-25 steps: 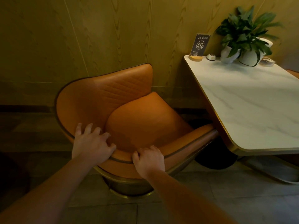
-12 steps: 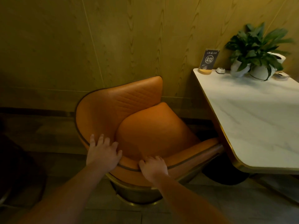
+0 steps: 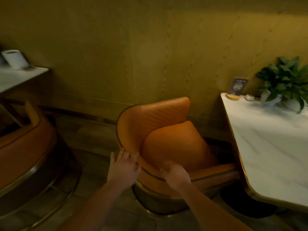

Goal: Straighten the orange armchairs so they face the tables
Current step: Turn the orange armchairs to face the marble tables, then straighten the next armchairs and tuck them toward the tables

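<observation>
An orange armchair with a round gold base stands in the middle, its open side toward the white marble table on the right. Its near arm reaches under the table's edge. My left hand lies flat on the chair's rim with fingers spread. My right hand curls over the rim a little to the right. A second orange armchair shows at the left edge, beside another white table.
The wood-panelled wall runs close behind both chairs. On the right table stand a potted plant, a small number sign and a small white object. A white roll sits on the left table. Grey floor tiles lie between the chairs.
The view has swung left and pulled back, bringing the second armchair and left table into sight. Both hands have stayed on the chair's rim, the left now flatter.
</observation>
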A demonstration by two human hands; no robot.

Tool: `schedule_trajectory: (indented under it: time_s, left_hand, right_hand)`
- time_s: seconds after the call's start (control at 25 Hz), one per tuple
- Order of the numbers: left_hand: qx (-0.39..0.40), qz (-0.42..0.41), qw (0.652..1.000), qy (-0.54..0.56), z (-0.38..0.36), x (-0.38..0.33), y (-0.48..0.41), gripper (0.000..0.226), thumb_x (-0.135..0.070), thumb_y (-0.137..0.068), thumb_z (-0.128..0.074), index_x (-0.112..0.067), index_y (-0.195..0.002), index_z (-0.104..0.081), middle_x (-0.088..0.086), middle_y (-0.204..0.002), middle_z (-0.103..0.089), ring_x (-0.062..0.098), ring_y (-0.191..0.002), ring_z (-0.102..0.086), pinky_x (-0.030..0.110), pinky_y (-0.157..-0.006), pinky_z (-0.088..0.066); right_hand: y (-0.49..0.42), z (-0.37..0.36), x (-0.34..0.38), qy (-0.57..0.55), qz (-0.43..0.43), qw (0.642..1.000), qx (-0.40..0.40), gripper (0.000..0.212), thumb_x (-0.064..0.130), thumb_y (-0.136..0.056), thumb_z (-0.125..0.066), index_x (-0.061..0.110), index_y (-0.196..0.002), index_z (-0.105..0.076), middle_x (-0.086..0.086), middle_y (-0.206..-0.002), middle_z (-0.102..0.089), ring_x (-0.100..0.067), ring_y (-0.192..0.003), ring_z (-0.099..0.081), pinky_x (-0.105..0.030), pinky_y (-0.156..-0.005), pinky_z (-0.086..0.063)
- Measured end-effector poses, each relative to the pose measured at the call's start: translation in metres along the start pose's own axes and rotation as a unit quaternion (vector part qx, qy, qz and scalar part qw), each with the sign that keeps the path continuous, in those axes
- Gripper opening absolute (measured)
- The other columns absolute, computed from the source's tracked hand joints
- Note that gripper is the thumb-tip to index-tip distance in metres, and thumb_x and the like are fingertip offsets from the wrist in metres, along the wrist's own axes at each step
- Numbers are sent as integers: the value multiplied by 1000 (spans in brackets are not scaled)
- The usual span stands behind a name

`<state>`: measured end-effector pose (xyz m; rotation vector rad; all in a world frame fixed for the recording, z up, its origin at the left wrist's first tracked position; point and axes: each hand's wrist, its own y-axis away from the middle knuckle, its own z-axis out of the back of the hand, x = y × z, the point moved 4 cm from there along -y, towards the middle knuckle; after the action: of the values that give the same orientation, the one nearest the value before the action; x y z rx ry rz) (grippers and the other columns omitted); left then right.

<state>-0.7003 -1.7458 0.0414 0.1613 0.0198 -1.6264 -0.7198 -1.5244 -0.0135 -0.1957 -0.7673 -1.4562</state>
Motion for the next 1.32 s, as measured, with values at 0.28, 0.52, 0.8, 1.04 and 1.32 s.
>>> schedule_trajectory:
  time_s: [0.28, 0.52, 0.8, 1.04, 1.32]
  left_hand:
    - [-51, 111, 993, 5, 80, 69, 96, 63, -57, -100, -36, -36, -157, -18, 5, -167, -17, 28, -155, 1, 62, -121, 0]
    - [-100, 178, 979, 16, 121, 109, 158, 64, -60, -100, -33, -40, -156, -13, 3, -168, -14, 28, -155, 3, 61, -122, 2]
    - [-139, 272, 952, 30, 132, 174, 241, 63, -61, -100, -30, -38, -157, -17, 2, -168, -16, 27, -155, 1, 61, -122, 0]
    - [-157, 310, 937, 44, 136, 251, 319, 63, -61, -99, -31, -37, -156, -18, 4, -167, -18, 29, -155, 0, 62, -122, 1]
    - [-164, 332, 927, 53, 150, 357, 410, 64, -62, -99, -29, -34, -156, -16, 4, -167, -17, 29, -155, -4, 62, -122, -4]
  right_hand:
    - [45, 34, 100, 39, 121, 991, -33, 42, 47, -98, -49, 33, -137, -48, 9, -130, -57, -8, -111, -51, -32, -94, -42]
    - [64, 37, 196, 63, 208, 975, -38, 39, 47, -98, -48, 28, -132, -54, 4, -126, -61, -16, -109, -56, -35, -91, -48]
    - [100, -17, 286, 103, 286, 953, -5, 50, 50, -97, -48, 28, -142, -48, 4, -141, -55, -15, -124, -53, -31, -92, -44]
    - [137, -76, 367, 128, 307, 943, 12, 49, 49, -98, -47, 29, -142, -46, 5, -142, -54, -16, -124, -52, -36, -95, -49]
    - [186, -155, 457, 114, 297, 948, 2, 44, 44, -99, -49, 27, -139, -49, 4, -137, -57, -17, -118, -56, -38, -91, -52]
